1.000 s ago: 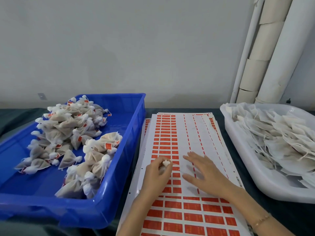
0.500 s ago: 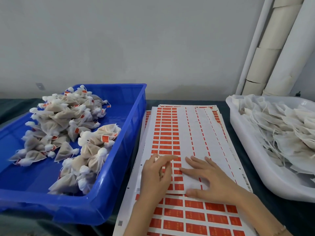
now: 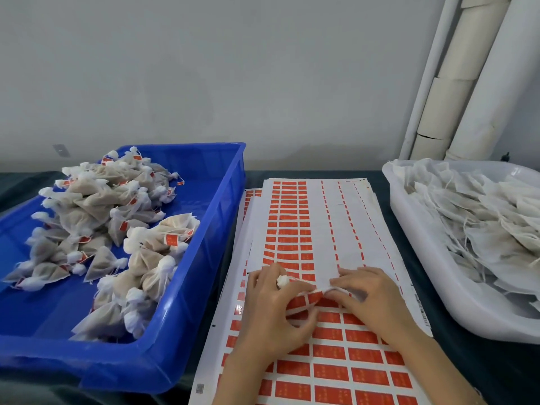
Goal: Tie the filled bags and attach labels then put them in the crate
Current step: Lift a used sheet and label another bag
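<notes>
Left grip (image 3: pixel 271 311) and right grip (image 3: pixel 371 299) are both bare hands, slim fingers, short plain nails; the forearms (image 3: pixel 435 372) behind them are bare to the near edge.

1 head-worn view, angled forward and down, close over label sheets (image 3: pixel 318 229)
</notes>
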`<action>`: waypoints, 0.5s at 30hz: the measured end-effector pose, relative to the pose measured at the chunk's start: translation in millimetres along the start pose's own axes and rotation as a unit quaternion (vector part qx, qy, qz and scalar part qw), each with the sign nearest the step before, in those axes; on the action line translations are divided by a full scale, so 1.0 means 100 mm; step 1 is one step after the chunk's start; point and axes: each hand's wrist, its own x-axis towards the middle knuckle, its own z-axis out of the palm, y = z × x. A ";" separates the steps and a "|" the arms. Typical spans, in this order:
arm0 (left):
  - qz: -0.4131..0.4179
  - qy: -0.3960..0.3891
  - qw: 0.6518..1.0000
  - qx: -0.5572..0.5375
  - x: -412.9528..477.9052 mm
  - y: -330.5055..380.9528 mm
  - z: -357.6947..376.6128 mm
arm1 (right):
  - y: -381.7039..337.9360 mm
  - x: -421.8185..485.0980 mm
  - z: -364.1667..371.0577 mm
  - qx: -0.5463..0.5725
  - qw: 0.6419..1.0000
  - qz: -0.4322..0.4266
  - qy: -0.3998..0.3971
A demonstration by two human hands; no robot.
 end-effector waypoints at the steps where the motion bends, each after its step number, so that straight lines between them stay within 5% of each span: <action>1: -0.012 -0.008 1.000 0.010 0.01 -0.01 0.01 | 0.01 0.01 -0.01 -0.002 1.000 0.002 0.016; 15: -0.049 0.037 0.998 0.031 0.05 0.00 0.04 | -0.15 -0.08 0.04 -0.170 0.957 -0.189 0.141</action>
